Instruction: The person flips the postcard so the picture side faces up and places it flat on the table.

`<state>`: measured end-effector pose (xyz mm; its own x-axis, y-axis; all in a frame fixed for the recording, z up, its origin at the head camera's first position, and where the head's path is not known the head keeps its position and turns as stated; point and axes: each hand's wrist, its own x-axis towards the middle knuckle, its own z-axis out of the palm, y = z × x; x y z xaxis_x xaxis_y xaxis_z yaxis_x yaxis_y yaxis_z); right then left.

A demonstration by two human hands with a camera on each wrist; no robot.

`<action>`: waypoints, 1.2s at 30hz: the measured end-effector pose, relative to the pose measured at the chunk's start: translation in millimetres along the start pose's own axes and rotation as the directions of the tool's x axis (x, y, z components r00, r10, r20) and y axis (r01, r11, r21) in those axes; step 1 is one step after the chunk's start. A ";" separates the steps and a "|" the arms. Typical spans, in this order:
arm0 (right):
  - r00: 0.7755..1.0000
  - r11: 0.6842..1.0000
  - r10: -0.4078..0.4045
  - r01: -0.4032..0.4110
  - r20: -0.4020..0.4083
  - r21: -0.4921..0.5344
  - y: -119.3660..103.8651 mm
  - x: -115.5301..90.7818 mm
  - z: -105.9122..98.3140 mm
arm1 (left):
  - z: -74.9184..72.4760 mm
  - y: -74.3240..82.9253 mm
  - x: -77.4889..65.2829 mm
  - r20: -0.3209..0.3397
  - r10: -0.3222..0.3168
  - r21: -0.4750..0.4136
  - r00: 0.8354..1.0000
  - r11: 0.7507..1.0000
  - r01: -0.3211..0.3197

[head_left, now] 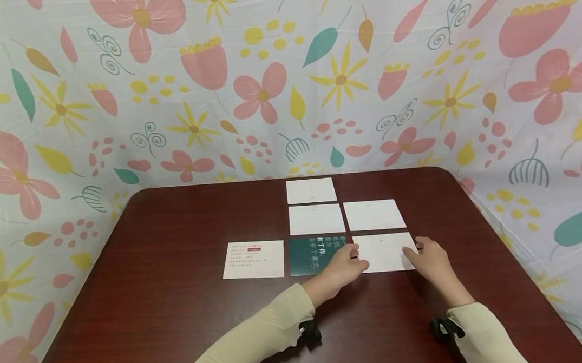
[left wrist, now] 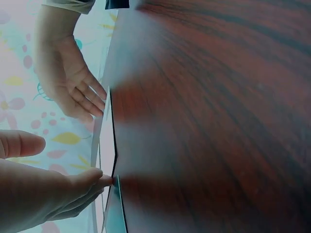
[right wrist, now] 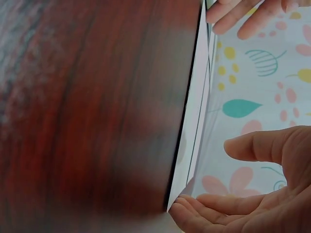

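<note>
A white card (head_left: 385,253) lies flat on the table between both hands. My left hand (head_left: 341,267) has its fingertips at that card's left edge, over the right end of a dark green card (head_left: 306,256) with white lettering. The left thumb stays off the card, as the left wrist view shows. At the white card's right edge, the fingers of my right hand (right wrist: 233,213) touch its corner, with the thumb raised apart. The right hand (head_left: 431,262) partly covers that edge in the head view.
Three more white cards lie behind: one at the far edge (head_left: 311,191), one nearer (head_left: 316,219) and one to the right (head_left: 374,216). A cream printed card (head_left: 253,260) lies left of the green one. The dark wooden table (head_left: 130,297) meets a flowered cloth (head_left: 266,69).
</note>
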<state>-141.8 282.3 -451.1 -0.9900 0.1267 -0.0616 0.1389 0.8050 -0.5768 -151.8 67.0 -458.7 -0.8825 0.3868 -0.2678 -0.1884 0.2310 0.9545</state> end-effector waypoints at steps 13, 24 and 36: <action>0.999 0.996 0.048 -0.047 -0.011 0.082 6.3 1.9 -1.4 | 3.7 0.2 -3.1 -0.008 0.004 -0.066 1.000 0.998 -0.005; 0.993 0.973 0.119 -0.113 -0.018 0.201 8.2 -1.8 -7.1 | 6.0 0.2 -0.9 -0.101 -0.003 -0.118 0.995 0.993 -0.009; 0.993 0.953 0.112 -0.099 -0.030 0.287 14.9 -2.2 -18.0 | -0.4 0.9 9.2 -0.133 0.104 -0.058 0.986 0.992 -0.112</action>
<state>-137.2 304.4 -444.8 -0.9672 0.2331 -0.1013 0.2232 0.5883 -0.7772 -160.2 70.4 -460.2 -0.9467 0.2864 -0.1473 -0.1126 0.1342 0.9845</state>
